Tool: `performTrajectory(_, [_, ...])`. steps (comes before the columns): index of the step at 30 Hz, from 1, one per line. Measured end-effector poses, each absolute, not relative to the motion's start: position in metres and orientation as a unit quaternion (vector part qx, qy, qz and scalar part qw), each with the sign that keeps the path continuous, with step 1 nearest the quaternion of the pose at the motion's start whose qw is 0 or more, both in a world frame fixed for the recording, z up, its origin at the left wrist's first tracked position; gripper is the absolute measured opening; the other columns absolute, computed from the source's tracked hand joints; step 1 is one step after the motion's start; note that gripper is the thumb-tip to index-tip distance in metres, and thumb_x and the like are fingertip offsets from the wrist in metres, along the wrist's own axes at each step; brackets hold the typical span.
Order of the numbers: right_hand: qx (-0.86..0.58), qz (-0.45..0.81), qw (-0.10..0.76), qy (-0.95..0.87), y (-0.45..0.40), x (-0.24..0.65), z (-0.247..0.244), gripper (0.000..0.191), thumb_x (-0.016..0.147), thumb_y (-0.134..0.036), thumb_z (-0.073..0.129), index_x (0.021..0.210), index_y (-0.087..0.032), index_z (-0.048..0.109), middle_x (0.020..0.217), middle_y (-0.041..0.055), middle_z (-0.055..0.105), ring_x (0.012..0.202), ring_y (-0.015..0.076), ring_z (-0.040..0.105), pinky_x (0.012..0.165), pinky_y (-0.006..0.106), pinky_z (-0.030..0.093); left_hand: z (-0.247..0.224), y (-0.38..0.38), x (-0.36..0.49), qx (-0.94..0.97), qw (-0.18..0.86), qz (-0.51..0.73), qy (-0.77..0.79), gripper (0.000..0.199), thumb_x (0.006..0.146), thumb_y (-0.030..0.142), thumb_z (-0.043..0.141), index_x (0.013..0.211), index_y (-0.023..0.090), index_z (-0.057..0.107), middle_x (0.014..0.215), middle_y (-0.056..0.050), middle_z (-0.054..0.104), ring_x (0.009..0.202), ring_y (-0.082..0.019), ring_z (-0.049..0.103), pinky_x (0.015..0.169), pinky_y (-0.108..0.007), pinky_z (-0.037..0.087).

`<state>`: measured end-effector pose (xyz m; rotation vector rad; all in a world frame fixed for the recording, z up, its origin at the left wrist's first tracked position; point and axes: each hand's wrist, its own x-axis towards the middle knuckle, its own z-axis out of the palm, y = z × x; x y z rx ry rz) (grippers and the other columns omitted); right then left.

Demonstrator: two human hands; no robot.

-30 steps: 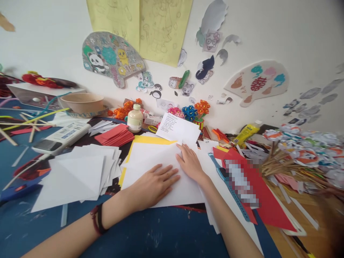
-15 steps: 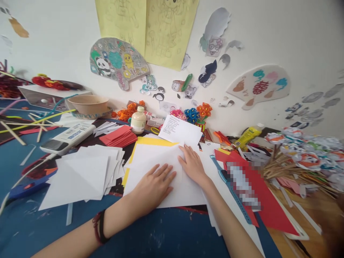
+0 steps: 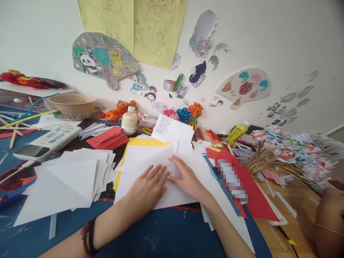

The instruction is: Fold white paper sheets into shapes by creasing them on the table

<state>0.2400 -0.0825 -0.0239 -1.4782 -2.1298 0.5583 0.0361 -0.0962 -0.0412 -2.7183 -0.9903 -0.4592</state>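
Note:
My left hand (image 3: 146,186) lies flat with fingers spread on a white sheet of paper (image 3: 134,157), near its middle. To its right, my right hand (image 3: 185,177) rests on the same sheet, its thumb and forefinger apart and the thumb tip close to my left fingertips. A fold runs down the paper beside the right fingers. Yellow paper (image 3: 147,142) shows past the sheet's upper and left edges. Above the hands leans a white card with handwriting (image 3: 173,129).
Cut white sheets (image 3: 61,179) lie at left, below red paper pieces (image 3: 107,138) and a bottle (image 3: 129,122). A blue watch (image 3: 221,184) and red paper (image 3: 258,193) are at right. Another person's arm (image 3: 329,218) shows at the right edge.
My right hand has moved down along the fold, toward my left hand, and its fingers have bent. The view has shifted right, bringing another person's arm into clearer sight.

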Motion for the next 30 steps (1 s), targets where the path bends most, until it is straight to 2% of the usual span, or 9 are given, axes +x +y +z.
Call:
performTrajectory(3, [-0.520, 0.259, 0.235, -0.779, -0.088, 0.240, -0.023, 0.061, 0.083, -0.038, 0.063, 0.139, -0.027, 0.041, 0.151, 0.0056, 0.033, 0.140, 0.0217, 0.029, 0.114, 0.042, 0.027, -0.039, -0.096, 0.036, -0.925, 0.106, -0.151, -0.333, 0.042, 0.097, 0.029, 0.036, 0.136, 0.015, 0.047, 0.140, -0.011, 0.050, 0.132, -0.027, 0.043, 0.109, -0.045, 0.033])
performTrajectory(11, [-0.556, 0.246, 0.265, -0.748, -0.081, 0.230, -0.025, 0.069, 0.071, -0.022, 0.067, 0.138, -0.023, 0.046, 0.145, 0.0070, 0.043, 0.136, 0.0250, 0.036, 0.112, 0.045, 0.031, -0.036, -0.103, 0.040, -0.916, 0.121, -0.131, -0.359, 0.044, 0.098, 0.032, 0.034, 0.136, 0.013, 0.047, 0.141, -0.013, 0.048, 0.132, -0.027, 0.043, 0.109, -0.044, 0.034])
performTrajectory(16, [-0.553, 0.225, 0.242, -0.765, -0.080, 0.229, -0.026, 0.061, 0.071, -0.020, 0.064, 0.131, -0.025, 0.055, 0.145, 0.0045, 0.043, 0.137, 0.0253, 0.035, 0.112, 0.047, 0.030, -0.042, -0.108, 0.031, -0.866, 0.166, -0.105, -0.460, 0.054, 0.095, 0.039, 0.038, 0.133, 0.003, 0.049, 0.136, -0.022, 0.050, 0.127, -0.031, 0.048, 0.106, -0.043, 0.037])
performTrajectory(25, [-0.558, 0.232, 0.224, -0.765, -0.078, 0.233, -0.029, 0.061, 0.071, -0.018, 0.064, 0.130, -0.027, 0.055, 0.146, 0.0022, 0.040, 0.137, 0.0265, 0.033, 0.112, 0.049, 0.029, -0.056, -0.113, -0.020, -0.757, 0.218, -0.183, -0.588, 0.059, 0.092, 0.042, 0.038, 0.134, -0.001, 0.045, 0.120, -0.026, 0.062, 0.115, -0.036, 0.057, 0.100, -0.047, 0.040])
performTrajectory(30, [-0.553, 0.231, 0.223, -0.769, -0.077, 0.234, -0.027, 0.060, 0.071, -0.019, 0.065, 0.130, -0.027, 0.055, 0.145, 0.0030, 0.041, 0.137, 0.0266, 0.034, 0.111, 0.049, 0.031, -0.051, -0.119, -0.028, -0.746, 0.210, -0.184, -0.605, 0.056, 0.093, 0.038, 0.036, 0.129, -0.003, 0.049, 0.121, -0.028, 0.061, 0.121, -0.037, 0.052, 0.101, -0.049, 0.039])
